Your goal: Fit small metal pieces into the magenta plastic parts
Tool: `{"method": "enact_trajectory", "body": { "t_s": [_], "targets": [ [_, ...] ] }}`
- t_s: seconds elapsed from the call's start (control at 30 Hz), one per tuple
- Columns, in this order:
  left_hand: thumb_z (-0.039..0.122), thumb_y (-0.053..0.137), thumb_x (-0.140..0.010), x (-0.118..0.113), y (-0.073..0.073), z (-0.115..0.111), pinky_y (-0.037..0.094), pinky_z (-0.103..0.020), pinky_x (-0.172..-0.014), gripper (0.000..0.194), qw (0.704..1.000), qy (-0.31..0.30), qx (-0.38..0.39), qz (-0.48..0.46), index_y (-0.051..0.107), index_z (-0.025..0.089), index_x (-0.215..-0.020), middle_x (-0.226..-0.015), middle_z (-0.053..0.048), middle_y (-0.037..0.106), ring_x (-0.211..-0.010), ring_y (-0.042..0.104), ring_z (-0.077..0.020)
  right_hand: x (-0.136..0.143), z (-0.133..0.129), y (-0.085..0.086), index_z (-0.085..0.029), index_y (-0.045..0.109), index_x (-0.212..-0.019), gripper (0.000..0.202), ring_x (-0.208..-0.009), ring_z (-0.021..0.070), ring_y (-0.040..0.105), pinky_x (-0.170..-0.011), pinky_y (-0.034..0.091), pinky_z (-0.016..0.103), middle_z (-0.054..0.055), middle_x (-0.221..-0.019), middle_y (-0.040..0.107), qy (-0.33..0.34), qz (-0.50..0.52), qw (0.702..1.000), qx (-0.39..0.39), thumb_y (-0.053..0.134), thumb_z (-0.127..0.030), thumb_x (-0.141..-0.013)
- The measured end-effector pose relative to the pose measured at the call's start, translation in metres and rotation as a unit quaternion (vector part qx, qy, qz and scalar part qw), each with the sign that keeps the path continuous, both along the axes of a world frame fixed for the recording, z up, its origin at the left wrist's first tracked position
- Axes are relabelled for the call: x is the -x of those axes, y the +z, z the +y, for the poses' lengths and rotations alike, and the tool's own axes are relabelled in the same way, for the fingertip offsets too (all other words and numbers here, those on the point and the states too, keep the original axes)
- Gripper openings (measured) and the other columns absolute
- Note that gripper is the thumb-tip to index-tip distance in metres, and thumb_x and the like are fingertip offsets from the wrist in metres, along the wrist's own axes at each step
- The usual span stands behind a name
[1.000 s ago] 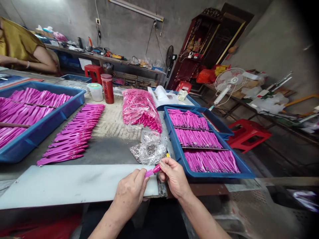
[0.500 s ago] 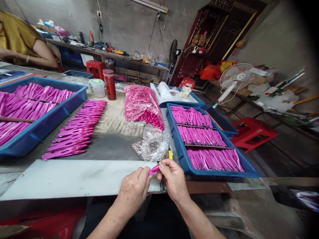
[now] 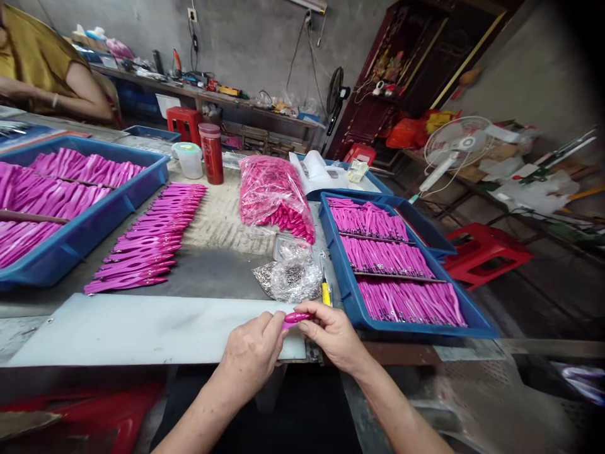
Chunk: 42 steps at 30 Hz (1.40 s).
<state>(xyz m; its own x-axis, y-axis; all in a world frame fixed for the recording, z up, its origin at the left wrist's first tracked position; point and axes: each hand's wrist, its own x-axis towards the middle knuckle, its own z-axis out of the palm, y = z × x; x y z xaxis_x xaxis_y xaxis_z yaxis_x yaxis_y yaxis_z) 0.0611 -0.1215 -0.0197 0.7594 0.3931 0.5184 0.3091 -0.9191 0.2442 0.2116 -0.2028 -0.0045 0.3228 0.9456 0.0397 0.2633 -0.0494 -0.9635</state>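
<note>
Between my two hands is a small glossy magenta piece [image 3: 297, 317], held over the right end of the white board [image 3: 142, 331]. My left hand [image 3: 255, 347] is closed on its left end, with part of the piece hidden in the fingers. My right hand [image 3: 331, 331] pinches its right end between thumb and fingers. Just beyond lie small metal parts in clear plastic [image 3: 295, 274] and a yellow-handled tool [image 3: 326, 293]. A row of magenta pieces [image 3: 146, 243] lies on the table to the left. Behind the metal parts sits a clear bag of darker pink pieces [image 3: 274, 189].
Blue trays of magenta pieces stand at the left [image 3: 137, 195] and right [image 3: 350, 296]. A red bottle [image 3: 212, 154] and a lidded tub [image 3: 190, 164] stand at the back. Another person's arm [image 3: 87, 94] rests at the far left. A red stool [image 3: 486, 252] is at the right.
My right hand's fingers have shifted and lie straighter along the piece, leaving more of its glossy end showing. The whole view has tilted slightly.
</note>
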Motion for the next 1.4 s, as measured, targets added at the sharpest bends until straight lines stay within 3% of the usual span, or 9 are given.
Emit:
{"method": "enact_trajectory", "body": {
  "t_s": [0.1,0.3,1.13,1.4],
  "targets": [
    [0.019,0.034,-0.086,0.000,0.002,0.000,0.043,-0.022,-0.048,0.018,1.000,-0.005,-0.012,0.003,0.051,0.015,-0.091,-0.063,-0.002,0.053,-0.053,0.053,-0.0130,-0.004,0.000,0.002,-0.021,0.063,-0.085,0.013,-0.062,0.0125,0.052,-0.058,0.043,0.024,0.000,-0.070,0.059,0.029,-0.056,0.998,0.003,0.057,-0.026,-0.075],
    [0.018,0.033,-0.086,0.002,0.003,0.001,0.041,-0.023,-0.045,0.020,0.999,-0.023,-0.027,0.022,0.049,0.014,-0.098,-0.065,-0.001,0.053,-0.052,0.052,-0.0133,-0.007,0.001,0.005,-0.021,0.065,-0.084,0.013,-0.058,0.0114,0.051,-0.055,0.040,0.022,-0.001,-0.067,0.058,0.065,-0.072,0.995,0.014,0.056,-0.025,-0.075],
    [0.020,0.037,-0.086,0.002,0.007,0.000,0.035,-0.022,-0.047,0.015,0.998,-0.009,0.013,0.065,0.053,0.019,-0.085,-0.062,0.001,0.049,-0.051,0.048,-0.0119,-0.001,-0.003,-0.003,-0.017,0.062,-0.084,0.014,-0.058,0.0096,0.053,-0.056,0.043,0.020,-0.001,-0.066,0.059,0.062,-0.114,0.991,-0.016,0.054,-0.028,-0.079],
    [0.019,0.035,-0.086,0.005,0.013,0.005,0.033,-0.023,-0.046,0.017,0.997,-0.054,-0.004,0.055,0.051,0.017,-0.084,-0.062,0.001,0.047,-0.050,0.045,-0.0110,-0.009,0.000,0.005,-0.016,0.064,-0.086,0.014,-0.068,0.0108,0.057,-0.063,0.044,0.020,0.002,-0.075,0.064,0.113,-0.135,0.984,-0.024,0.055,-0.023,-0.078]
  ]
}}
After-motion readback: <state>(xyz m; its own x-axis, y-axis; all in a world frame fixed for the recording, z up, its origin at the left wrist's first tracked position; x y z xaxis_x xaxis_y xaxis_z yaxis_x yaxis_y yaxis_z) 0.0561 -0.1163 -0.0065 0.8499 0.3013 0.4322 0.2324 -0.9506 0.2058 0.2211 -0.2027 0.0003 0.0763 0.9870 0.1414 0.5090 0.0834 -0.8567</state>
